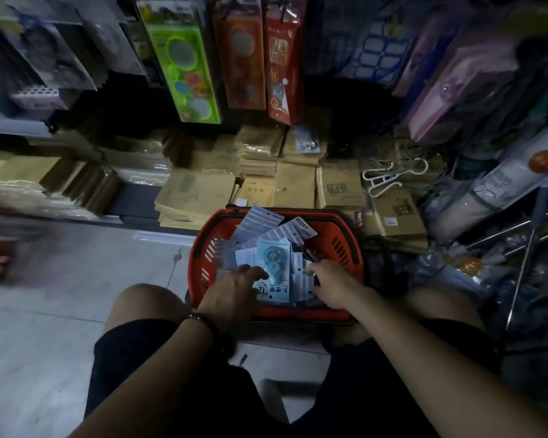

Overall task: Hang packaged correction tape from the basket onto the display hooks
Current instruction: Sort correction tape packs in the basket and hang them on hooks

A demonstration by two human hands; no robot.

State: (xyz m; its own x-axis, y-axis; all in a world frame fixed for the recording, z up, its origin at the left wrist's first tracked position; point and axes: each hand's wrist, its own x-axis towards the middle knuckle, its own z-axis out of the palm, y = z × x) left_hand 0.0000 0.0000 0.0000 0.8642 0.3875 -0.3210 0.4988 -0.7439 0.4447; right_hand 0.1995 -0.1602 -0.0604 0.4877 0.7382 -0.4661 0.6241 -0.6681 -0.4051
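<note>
Left hand and right hand in basket.

A light-blue carded pack of correction tape lies face up on loose grey ribbed packs at the centre of a red slotted plastic basket, its printed end toward 6 o'clock.

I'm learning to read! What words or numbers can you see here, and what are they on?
"12": blue tape pack in the basket, upside down.
Characters beside it: too blurred.
Red hanging pack: characters, blurred.
Brown books: print too small.
</note>
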